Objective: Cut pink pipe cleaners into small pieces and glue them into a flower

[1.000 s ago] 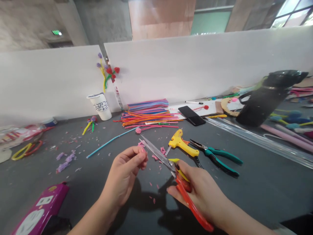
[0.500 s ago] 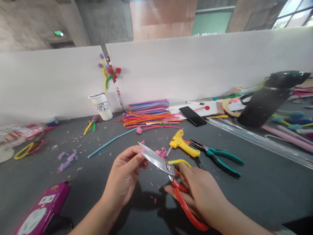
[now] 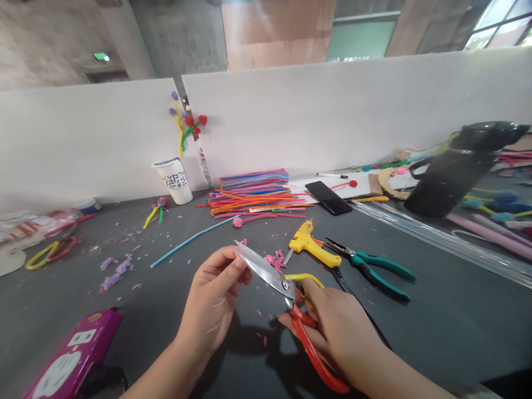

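Note:
My right hand grips the red and yellow handles of a pair of scissors. The steel blades are closed and point up and to the left, toward my left hand. My left hand is pinched shut, thumb against fingers, right at the blade tips. What it pinches is too small to make out. Pink fluffy scraps lie on the dark table just behind the blades.
A yellow glue gun and green-handled pliers lie right of the scissors. Behind are a pile of coloured pipe cleaners, a black phone, a white cup, a black jug. A purple power strip sits front left.
The scissor blades were open a second ago and have closed at my left fingertips. Both hands stayed in nearly the same place.

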Tool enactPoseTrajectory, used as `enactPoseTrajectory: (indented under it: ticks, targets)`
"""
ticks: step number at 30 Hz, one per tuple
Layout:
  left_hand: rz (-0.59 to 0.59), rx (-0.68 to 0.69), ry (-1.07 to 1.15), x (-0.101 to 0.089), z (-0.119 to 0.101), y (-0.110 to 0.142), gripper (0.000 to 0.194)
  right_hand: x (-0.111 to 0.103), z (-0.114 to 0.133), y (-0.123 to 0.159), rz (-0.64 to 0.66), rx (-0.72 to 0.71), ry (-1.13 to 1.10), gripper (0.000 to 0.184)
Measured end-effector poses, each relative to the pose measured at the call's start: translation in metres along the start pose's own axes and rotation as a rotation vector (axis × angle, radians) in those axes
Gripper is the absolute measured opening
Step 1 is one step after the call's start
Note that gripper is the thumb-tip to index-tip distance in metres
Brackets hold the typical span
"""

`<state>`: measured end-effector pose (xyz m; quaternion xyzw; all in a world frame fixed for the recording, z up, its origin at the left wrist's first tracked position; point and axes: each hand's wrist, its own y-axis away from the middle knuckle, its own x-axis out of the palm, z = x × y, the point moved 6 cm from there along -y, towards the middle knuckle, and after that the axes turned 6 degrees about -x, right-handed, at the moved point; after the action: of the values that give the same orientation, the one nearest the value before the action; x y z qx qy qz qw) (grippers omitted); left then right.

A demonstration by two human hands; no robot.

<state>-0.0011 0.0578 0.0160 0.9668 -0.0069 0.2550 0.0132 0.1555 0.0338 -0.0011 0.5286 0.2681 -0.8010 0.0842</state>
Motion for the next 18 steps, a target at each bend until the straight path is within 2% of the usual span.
enactPoseTrajectory:
  ticks: [10, 18]
  targets:
    - [0.013, -0.012, 0.007, -0.0005, 0.0014, -0.0025, 0.003, 0.0002, -0.0004, 0.0005, 0.0, -0.015, 0.011, 0.033]
    - [0.041, -0.007, 0.003, 0.0007, -0.0002, -0.0024, 0.003, 0.001, 0.0003, 0.0021, 0.0, -0.008, -0.009, 0.031]
